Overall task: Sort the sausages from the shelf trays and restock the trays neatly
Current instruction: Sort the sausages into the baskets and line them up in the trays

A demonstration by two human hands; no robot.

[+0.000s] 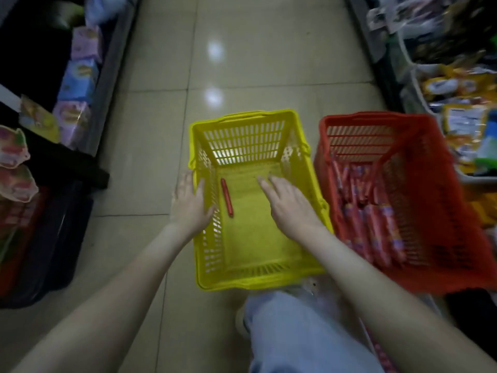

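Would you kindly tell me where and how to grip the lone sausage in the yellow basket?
Pinch the sausage at its middle, coming down from above and from its right. It lies flat on the floor of the yellow basket, lengthwise, close to the left wall, so its right side has more finger room. The open right hand looks best placed.

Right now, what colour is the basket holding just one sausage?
Yellow. The yellow basket shows best in the head view, one red sausage inside it.
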